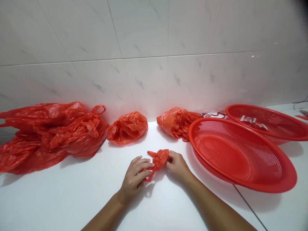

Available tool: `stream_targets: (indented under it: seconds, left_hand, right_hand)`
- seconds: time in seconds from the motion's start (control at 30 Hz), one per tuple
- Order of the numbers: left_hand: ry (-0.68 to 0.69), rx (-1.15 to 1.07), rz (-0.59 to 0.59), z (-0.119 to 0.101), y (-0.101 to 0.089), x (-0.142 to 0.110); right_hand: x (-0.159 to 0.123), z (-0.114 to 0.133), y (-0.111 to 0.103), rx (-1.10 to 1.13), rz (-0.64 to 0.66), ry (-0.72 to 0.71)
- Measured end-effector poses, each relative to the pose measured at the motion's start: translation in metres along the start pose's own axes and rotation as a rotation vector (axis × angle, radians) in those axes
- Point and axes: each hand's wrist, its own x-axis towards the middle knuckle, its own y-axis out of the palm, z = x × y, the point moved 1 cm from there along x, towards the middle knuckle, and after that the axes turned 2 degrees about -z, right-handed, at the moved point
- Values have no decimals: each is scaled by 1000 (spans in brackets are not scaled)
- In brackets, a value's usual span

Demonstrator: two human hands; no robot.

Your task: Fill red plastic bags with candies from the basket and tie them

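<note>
Our right hand (178, 165) pinches the small bag (160, 158), between our hands over the table (84, 199). Our left hand (135, 175) curls loosely; we can't tell if it grips. We seem to be shaping the bag; next needs gentle fingers.

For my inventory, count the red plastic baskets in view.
2: front perforated basket, right of the right hand; rear basket, behind it near the wall. Any nested underneath would be hidden.

Left of the hands (134, 175) (178, 164), white tabletop (69, 195) allows passage; 2 red baskets (221, 157) block the right, bags (84, 138) crowd the back
</note>
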Motion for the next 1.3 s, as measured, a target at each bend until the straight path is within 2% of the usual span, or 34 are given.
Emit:
stream_targets:
  seconds: [0.07,0.17,0.27,0.33,0.4,0.47,0.53,0.63,0.73,0.83,0.93,1.07,1.1,1.17,1.3]
  left_hand:
    - [-74,-64,-103,8,-5,-7]
    - [-290,-210,-277,14,-5,-15]
    - [-575,-315,-435,14,-1,-22]
    - [-692,-383,-494,13,0,-25]
    - [-672,-428,-449,13,-1,-25]
    - [-541,-378,-252,15,-5,-21]
    - [-377,-233,-20,16,-8,-14]
    - [-255,-20,202,15,-8,-5]
    - [-318,107,326,10,-3,-3]
    - [-367,153,416,5,4,-6]
    - [-326,150,445,6,9,-10]
    - [-169,141,358,8,12,-9]
    - [-126,151,333,7,12,-7]
    - [-63,194,275,4,9,-3]
    - [-59,359,110,-1,0,5]
  right_hand:
    - [7,-5,-6,131,-118,56]
    - [16,-12,-13,409,-265,132]
    - [23,-20,-13,630,-343,182]
    - [25,-24,-11,741,-364,204]
    - [26,-27,-10,836,-377,232]
    - [26,-29,-13,878,-387,268]
    - [25,-29,-17,866,-392,293]
    - [22,-27,-22,744,-399,249]
    - [15,-19,-20,458,-357,112]
    - [4,-4,-12,154,-268,-120]
    - [-9,17,-6,-11,-151,-408]
    - [-24,42,2,-83,61,-725]
    - [-27,46,4,-121,106,-756]
    - [-29,48,7,-267,163,-724]
    - [-27,44,4,-621,245,-454]
